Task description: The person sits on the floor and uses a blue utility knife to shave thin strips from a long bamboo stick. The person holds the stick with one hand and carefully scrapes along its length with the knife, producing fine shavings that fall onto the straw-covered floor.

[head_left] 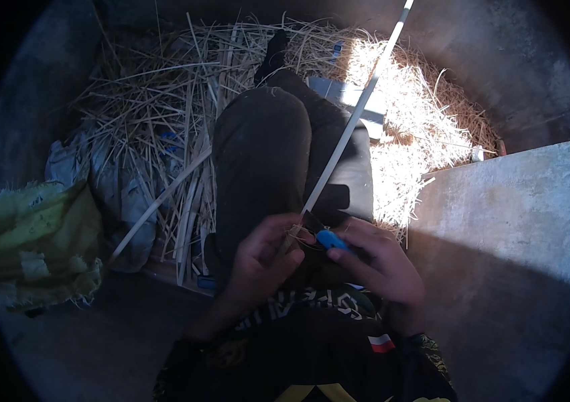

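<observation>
In front of my body, my left hand [265, 249] is closed around the lower end of a long, pale strip [350, 127] that looks like bamboo. The strip slants up and to the right, past my legs. My right hand [385, 264] grips a knife by its bright blue handle [331, 242]. Its short dark blade [312, 222] lies against the strip, close to my left fingers. Thin curled shavings [296, 234] show between the two hands. Part of the handle is hidden under my right fingers.
Bent legs in dark trousers [261, 147] lie just beyond my hands. Loose strips [157, 120] are heaped at the left, and sunlit fine shavings [419, 100] at the right. A frayed yellow-green sack [43, 228] sits far left. A concrete surface [506, 214] stands at the right.
</observation>
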A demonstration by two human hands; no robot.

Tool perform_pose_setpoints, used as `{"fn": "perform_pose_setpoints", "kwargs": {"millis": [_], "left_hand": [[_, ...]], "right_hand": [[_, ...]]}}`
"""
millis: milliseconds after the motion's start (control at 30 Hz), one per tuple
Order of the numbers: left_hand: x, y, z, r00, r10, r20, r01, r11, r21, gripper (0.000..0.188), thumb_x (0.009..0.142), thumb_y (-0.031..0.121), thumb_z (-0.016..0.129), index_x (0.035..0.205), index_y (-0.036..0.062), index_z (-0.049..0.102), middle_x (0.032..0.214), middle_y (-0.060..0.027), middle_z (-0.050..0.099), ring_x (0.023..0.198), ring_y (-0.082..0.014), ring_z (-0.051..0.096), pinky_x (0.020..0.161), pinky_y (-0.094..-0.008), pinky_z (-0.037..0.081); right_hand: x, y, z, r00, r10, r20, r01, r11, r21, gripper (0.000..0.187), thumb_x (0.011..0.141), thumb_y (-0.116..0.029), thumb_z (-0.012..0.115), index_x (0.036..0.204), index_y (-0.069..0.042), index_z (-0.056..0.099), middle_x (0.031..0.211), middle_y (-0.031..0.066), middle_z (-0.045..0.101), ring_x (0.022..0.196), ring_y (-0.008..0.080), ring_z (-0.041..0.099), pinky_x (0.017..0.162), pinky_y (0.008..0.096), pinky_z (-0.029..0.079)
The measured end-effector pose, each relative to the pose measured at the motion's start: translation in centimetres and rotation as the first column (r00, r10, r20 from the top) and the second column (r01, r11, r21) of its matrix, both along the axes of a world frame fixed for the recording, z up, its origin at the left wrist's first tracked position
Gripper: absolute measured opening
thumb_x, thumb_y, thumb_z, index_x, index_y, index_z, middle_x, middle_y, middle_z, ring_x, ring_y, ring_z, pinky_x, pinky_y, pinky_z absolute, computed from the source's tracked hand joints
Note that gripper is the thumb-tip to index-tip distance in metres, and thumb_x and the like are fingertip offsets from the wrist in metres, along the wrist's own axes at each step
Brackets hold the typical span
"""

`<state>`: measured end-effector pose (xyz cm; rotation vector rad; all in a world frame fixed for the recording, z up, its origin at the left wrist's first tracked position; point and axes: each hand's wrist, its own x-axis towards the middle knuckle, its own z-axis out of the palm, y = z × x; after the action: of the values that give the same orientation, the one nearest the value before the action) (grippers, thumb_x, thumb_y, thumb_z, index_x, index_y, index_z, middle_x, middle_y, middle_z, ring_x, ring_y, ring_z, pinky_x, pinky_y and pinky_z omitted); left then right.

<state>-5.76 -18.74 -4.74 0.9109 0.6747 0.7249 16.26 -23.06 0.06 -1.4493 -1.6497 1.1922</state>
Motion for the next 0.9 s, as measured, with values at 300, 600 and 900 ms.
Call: {"fn": "perform_pose_setpoints", "kwargs": {"millis": [300,600,900], "left_hand": [[-0.1,0.9,1.6,0.971,-0.098,-0.218,0.115,0.991,0.070,0.026,0.088,0.008,0.075,0.112,0.0040,0.068,0.102,-0.0030,0.062,0.094,-0.0097,0.060,0.083,-0.0264,0.049],[-0.9,1.1,-0.1,0.984,-0.118,-0.134,0.143,0.970,0.196,0.013,0.094,0.011,0.071,0.105,0.0033,0.069,0.100,-0.0046,0.065,0.095,-0.0096,0.063,0.083,-0.0257,0.050],[-1.3,1.0,0.3,0.985,-0.119,-0.122,0.123,0.992,0.024,0.015,0.095,0.013,0.070,0.104,0.0011,0.072,0.097,-0.0044,0.065,0.093,-0.0088,0.062,0.081,-0.0242,0.048]], "right_hand": [[-0.8,0.2,0.0,0.992,0.114,-0.055,-0.118,0.991,-0.069,0.016,0.088,-0.013,0.074,0.094,0.000,0.067,0.080,0.0107,0.062,0.069,0.0230,0.062,0.061,0.0349,0.047],[-1.2,0.7,-0.2,0.986,0.161,-0.033,-0.163,0.986,-0.033,0.017,0.087,-0.013,0.075,0.092,0.000,0.067,0.079,0.0102,0.061,0.068,0.0227,0.061,0.060,0.0345,0.046],[-1.3,0.7,0.2,0.990,0.129,-0.061,-0.132,0.990,-0.054,0.014,0.087,-0.010,0.075,0.089,0.000,0.067,0.080,0.0092,0.061,0.069,0.0214,0.060,0.061,0.0341,0.046]]}}
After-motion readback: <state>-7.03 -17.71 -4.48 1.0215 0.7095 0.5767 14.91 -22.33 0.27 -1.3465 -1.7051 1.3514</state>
